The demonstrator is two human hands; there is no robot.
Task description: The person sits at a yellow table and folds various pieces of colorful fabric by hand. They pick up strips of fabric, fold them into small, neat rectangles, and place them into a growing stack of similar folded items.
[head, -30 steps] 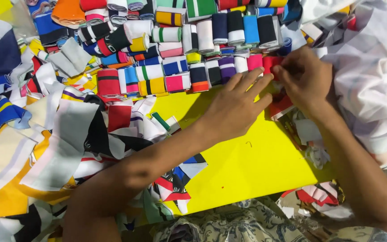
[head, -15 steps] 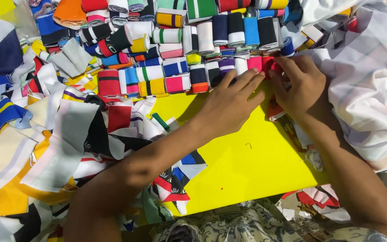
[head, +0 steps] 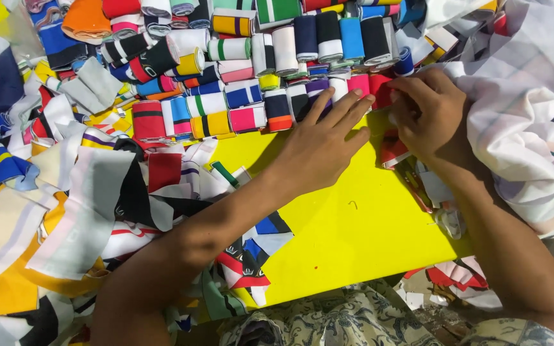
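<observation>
Underneath everything lies a bright yellow board point(head: 354, 237), its bare middle and lower part showing between the person's two forearms. Over its left edge spills a big heap of flat fabric strips point(head: 78, 211) — white, navy, red, yellow and black pieces lying across one another in no order. On the right a bulk of white cloth point(head: 533, 122) with thin dark and pink lines is bunched up against the right forearm. Along the top of the board, rows of folded rib-knit bands point(head: 238, 96) are packed side by side, striped and plain, in red, blue, green, pink, black and white (the far rows run out of the picture at the top). At the bottom edge a patterned grey-green garment point(head: 341, 320) covers the person's lap.

The left hand point(head: 322, 144) lies palm-down on the board, fingers straight and slightly fanned, the fingertips touching the front row of bands near a pink folded band point(head: 358, 83). The right hand point(head: 427, 115) is curled just beside it, fingers bent inward and pinching a red folded band point(head: 380, 91) at the right end of that front row — the thumb side is hidden, so the exact grip is hard to tell. Below that hand a few loose red-and-white scraps point(head: 395, 152) lie on the board's right edge, touching the wrist.
</observation>
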